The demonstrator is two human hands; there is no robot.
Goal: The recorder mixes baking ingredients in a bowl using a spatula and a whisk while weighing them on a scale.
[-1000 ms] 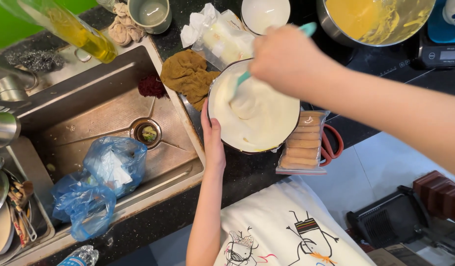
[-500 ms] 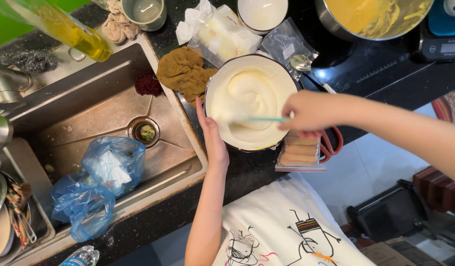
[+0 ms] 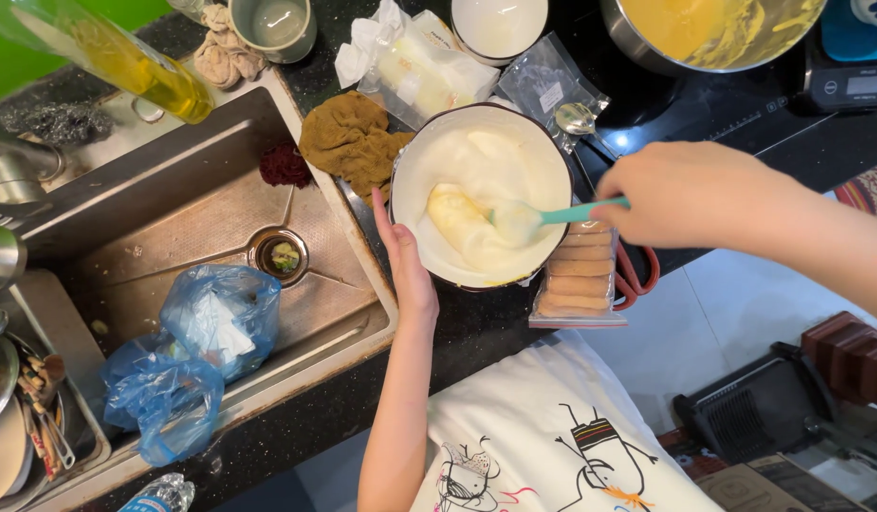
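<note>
— Cream first: where does it sit?

— White cream [image 3: 500, 161] fills the round bowl [image 3: 397, 204] on the dark worktop [image 3: 476, 327], just beside the steel sink [image 3: 173, 218]. A yellower lump [image 3: 457, 218] lies in the lower left of the cream.

— And the hands?

— Left hand [image 3: 400, 261] lies flat against the bowl's left wall, fingers [image 3: 379, 204] straight and pressed to the rim, steadying rather than gripping. Right hand [image 3: 690, 194] is clenched round the teal handle of a spatula [image 3: 552, 216], whose blade is down in the cream next to the lump.

— How would you do this step well?

— I'd judge it a folding job: sweep under the lump and turn it over gently, so the cream keeps its air. Keep the left palm firm, since the bowl stands near the sink's edge.

— Anything close by to mind?

— A packet of sponge fingers [image 3: 579, 275] touches the bowl's right side, with a brown cloth [image 3: 348, 137] at its upper left.
</note>
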